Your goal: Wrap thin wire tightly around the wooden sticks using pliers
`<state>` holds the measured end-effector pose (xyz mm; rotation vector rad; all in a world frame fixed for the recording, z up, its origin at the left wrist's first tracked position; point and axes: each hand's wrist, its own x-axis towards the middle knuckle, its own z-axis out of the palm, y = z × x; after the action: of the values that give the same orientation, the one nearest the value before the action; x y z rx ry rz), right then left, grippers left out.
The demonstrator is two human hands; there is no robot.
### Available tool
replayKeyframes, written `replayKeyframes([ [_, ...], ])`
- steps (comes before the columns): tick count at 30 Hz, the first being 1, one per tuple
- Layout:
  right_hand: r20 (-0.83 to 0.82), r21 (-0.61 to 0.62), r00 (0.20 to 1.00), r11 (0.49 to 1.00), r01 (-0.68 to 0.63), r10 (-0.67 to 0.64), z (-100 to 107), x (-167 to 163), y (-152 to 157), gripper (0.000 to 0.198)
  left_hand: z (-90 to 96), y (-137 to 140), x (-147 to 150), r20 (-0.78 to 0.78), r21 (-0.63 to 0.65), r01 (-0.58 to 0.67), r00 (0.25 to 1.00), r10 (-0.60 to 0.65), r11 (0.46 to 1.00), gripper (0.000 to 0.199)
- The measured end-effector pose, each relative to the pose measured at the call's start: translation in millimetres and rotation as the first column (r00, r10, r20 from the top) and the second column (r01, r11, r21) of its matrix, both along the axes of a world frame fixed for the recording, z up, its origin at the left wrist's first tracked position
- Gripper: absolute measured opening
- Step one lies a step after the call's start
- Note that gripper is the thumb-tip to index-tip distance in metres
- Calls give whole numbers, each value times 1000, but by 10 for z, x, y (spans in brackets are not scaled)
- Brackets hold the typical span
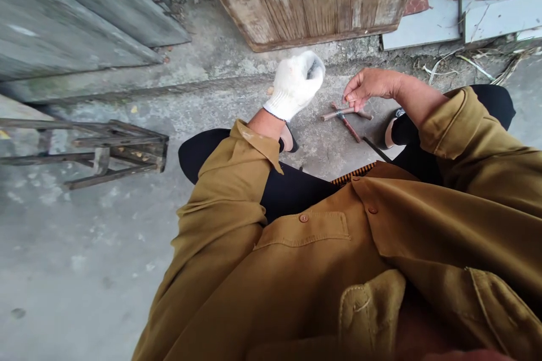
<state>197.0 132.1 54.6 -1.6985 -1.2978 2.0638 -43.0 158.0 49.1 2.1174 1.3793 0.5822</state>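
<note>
My left hand [298, 82] wears a white knitted glove and is held above the concrete floor. Its fingers are curled in, and whatever they hold, if anything, is hidden. To its right, my bare right hand [367, 89] pinches thumb and fingers together; what lies between the fingertips is too small to make out. Just below these fingertips, a brownish stick [337, 114] crosses a reddish-handled object [350, 130] with a grey middle, perhaps pliers. I cannot tell whether my right fingers touch the stick or hover over it.
A weathered wooden panel [305, 0] leans ahead of my hands. White tile pieces [423, 25] are piled at the far right, with dry plant strands [478, 65] beside them. Grey boards [76, 17] stand at upper left, and a wooden stool [122, 144] lies on its side at left.
</note>
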Motion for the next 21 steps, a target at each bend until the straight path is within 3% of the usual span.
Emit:
replayKeyframes([
  [3, -62, 44, 995, 996, 84, -81, -46, 49, 37, 19, -18, 123, -97, -1, 12, -121, 993, 121, 993, 19],
  [6, -13, 79, 990, 987, 138, -137, -107, 91, 89, 21, -49, 293, -233, -62, -22, -172, 983, 170, 985, 25],
  [11, 184, 75, 981, 996, 50, -63, -121, 104, 102, 27, -87, 435, -339, -201, 13, -391, 900, 386, 920, 29],
  [13, 140, 95, 983, 990, 104, -117, -97, 104, 84, 24, -91, 452, -379, -206, 33, -417, 887, 414, 909, 32],
  [16, 53, 145, 973, 966, 215, -225, -80, 103, 73, 22, -34, 486, -536, -155, -20, -324, 936, 317, 946, 40],
  [21, 63, 165, 986, 976, 140, -152, -114, 82, 78, 20, 137, 580, -921, -157, -52, -335, 933, 323, 941, 36],
])
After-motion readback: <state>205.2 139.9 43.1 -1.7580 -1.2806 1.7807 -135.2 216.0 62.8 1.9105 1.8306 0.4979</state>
